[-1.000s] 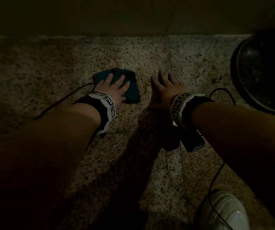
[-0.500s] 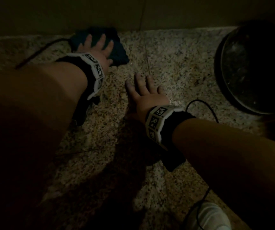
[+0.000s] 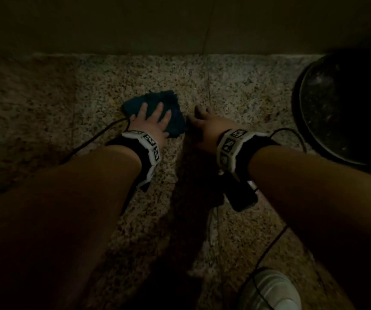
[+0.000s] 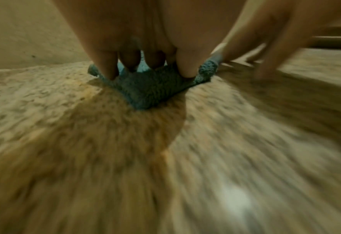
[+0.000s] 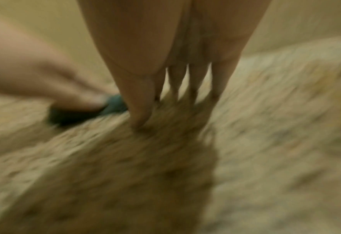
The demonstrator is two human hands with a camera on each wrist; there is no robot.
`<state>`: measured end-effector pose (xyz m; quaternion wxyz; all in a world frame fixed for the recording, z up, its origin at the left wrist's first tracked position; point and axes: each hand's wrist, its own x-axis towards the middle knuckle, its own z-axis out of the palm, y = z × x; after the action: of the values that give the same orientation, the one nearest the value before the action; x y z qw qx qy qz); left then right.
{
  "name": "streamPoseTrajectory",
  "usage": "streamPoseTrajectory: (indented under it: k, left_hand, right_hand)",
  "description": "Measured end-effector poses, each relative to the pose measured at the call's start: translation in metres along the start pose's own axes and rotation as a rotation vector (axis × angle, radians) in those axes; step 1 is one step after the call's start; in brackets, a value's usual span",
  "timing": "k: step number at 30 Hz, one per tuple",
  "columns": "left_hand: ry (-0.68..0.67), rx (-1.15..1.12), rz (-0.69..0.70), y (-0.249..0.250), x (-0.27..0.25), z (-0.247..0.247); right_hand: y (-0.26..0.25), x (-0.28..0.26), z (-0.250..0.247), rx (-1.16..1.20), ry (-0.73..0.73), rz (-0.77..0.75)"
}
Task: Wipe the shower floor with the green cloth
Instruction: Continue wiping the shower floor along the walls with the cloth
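Left hand [image 3: 152, 121] flat, fingers spread, pressing green cloth [image 3: 173, 121] onto speckled shower floor [image 3: 247, 90] — mid-floor, off the wall. Right hand [image 3: 204, 128] beside it — fingers straight, on bare floor.

The head camera looks down from above at the floor [image 3: 236, 86], and both wrist cameras look low along it, sharing the cloth [image 4: 151, 88].

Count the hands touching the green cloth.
1. The left hand presses flat on the green cloth; the right hand rests beside it on the shower floor.
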<state>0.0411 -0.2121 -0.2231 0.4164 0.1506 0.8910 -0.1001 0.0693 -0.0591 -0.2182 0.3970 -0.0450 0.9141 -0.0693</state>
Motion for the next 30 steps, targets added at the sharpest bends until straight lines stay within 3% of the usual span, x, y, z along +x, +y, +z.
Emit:
streamPoseTrajectory:
  k: [4,7,12,19,30]
  left_hand:
    - [0.022,0.007,-0.003,0.006,-0.01,0.016]
    - [0.047,-0.002,-0.002,0.005,-0.005,0.019]
    - [0.121,0.027,0.032,0.003,0.011,0.011]
    - [0.2,-0.005,0.082,0.028,0.056,-0.047]
    - [0.21,-0.041,0.095,0.04,0.077,-0.076]
  right_hand:
    - [0.044,-0.018,-0.008,0.044,0.139,0.142]
    - [0.074,-0.019,-0.005,-0.032,0.04,0.224]
    - [0.085,-0.018,0.002,-0.067,-0.002,0.191]
    - [0.089,-0.013,0.003,0.015,-0.031,0.182]
    - [0.088,-0.013,0.001,0.088,-0.057,0.181]
